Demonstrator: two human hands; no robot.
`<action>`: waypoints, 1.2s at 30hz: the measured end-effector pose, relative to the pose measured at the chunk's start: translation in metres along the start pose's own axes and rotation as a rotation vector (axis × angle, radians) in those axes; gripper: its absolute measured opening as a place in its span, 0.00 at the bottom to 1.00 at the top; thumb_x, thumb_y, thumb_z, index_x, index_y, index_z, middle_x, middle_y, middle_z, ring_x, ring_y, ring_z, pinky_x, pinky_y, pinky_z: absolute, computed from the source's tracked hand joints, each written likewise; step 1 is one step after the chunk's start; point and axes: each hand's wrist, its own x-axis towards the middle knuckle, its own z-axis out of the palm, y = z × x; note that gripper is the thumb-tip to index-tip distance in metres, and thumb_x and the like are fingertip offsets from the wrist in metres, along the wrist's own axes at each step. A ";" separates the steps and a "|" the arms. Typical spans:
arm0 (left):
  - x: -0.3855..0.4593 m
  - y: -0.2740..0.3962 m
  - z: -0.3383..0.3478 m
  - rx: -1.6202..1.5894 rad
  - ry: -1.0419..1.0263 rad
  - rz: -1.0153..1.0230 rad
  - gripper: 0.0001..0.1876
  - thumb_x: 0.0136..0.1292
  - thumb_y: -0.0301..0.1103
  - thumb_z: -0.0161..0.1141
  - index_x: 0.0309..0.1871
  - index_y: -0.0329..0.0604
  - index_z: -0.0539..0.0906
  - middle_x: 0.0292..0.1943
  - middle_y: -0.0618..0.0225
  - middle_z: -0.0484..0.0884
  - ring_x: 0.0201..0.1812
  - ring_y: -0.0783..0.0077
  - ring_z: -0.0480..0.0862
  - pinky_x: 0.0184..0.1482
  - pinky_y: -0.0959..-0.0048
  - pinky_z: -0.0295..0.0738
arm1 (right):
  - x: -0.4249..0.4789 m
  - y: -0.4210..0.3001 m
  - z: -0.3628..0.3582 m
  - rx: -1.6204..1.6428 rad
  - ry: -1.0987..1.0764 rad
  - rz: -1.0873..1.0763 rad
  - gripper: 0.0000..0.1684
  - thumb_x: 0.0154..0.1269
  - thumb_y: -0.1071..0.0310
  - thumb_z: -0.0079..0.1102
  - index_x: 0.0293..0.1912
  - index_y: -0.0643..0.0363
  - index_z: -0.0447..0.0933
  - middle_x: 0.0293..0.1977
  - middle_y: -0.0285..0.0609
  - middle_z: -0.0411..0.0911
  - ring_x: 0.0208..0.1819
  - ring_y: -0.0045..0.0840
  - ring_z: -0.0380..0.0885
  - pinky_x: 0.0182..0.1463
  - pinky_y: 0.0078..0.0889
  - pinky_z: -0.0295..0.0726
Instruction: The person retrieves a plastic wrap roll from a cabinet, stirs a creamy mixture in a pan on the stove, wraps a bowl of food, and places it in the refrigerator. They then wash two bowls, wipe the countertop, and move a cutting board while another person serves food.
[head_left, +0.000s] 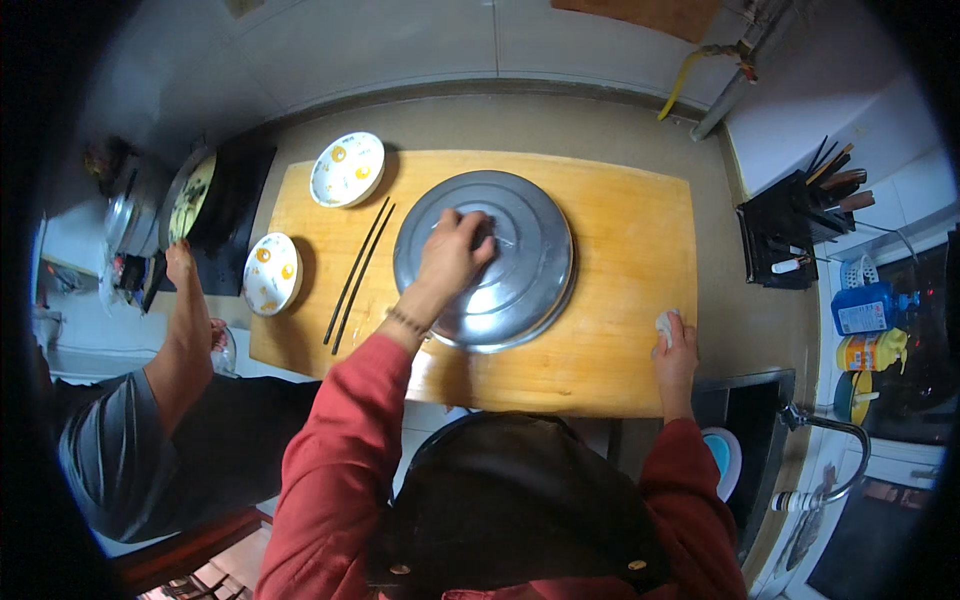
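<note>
My left hand (451, 255) grips the knob on top of a round metal lid (517, 292), which covers a pan or basin on a wooden board (622, 247). At the board's right edge my right hand (676, 351) holds a crumpled white cloth or tissue (665, 326) against the wood. Two dark chopsticks (358, 277) lie left of the lid. Two patterned white bowls, one at the back (348, 170) and one at the left edge (272, 274), rest on the board.
At the left, another person's hand (180, 264) is at a wok (193, 196) on the stove. A sink (772, 405) with a faucet (840, 424) lies at the right front. Behind it stand a blue bottle (862, 309), a yellow bottle (862, 351) and a black knife holder (784, 217).
</note>
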 end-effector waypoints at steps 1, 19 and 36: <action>-0.003 -0.001 -0.008 -0.062 0.058 -0.022 0.17 0.55 0.36 0.59 0.49 0.45 0.75 0.41 0.52 0.73 0.40 0.53 0.78 0.42 0.60 0.74 | 0.003 0.000 0.003 -0.011 0.003 0.006 0.23 0.58 0.71 0.53 0.55 0.51 0.69 0.40 0.49 0.67 0.42 0.41 0.71 0.45 0.39 0.72; -0.081 -0.054 0.016 -1.493 0.217 -1.023 0.15 0.65 0.36 0.51 0.52 0.41 0.73 0.38 0.62 0.78 0.39 0.65 0.80 0.40 0.72 0.77 | -0.007 -0.005 0.014 -0.026 -0.003 0.105 0.25 0.55 0.71 0.55 0.55 0.49 0.68 0.42 0.49 0.66 0.45 0.44 0.70 0.46 0.44 0.72; -0.118 -0.070 0.012 -1.483 -0.208 -0.805 0.15 0.66 0.37 0.50 0.53 0.41 0.73 0.39 0.63 0.78 0.40 0.65 0.80 0.40 0.72 0.78 | -0.151 -0.145 -0.006 1.459 0.430 0.861 0.22 0.63 0.73 0.53 0.57 0.60 0.68 0.48 0.38 0.74 0.44 0.19 0.73 0.48 0.22 0.73</action>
